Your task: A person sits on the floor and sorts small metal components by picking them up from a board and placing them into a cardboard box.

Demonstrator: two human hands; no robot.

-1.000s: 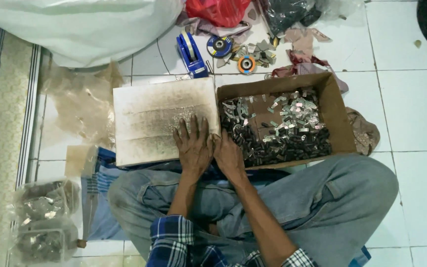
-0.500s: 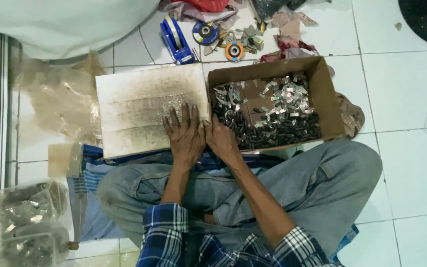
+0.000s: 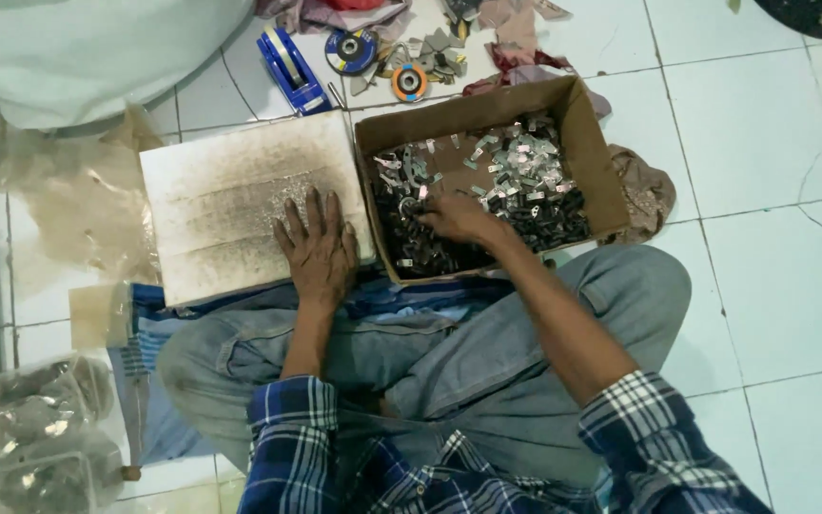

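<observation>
Cardboard box (image 3: 587, 143) holds small silver and dark metal pieces (image 3: 525, 181)

a home workshop floor: white tiles (image 3: 773, 143), grinding discs (image 3: 351, 50), box of metal parts (image 3: 487, 181).

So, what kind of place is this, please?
Probably a home workshop on a tiled floor: a cardboard box of small metal parts, grinding discs, and a worn board under the left hand.

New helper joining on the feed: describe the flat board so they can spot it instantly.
Find the open brown cardboard box of small metal pieces on the white tiled floor. Touching its left wall lies the pale, soot-speckled rectangular board, flat, under the left hand.
</observation>
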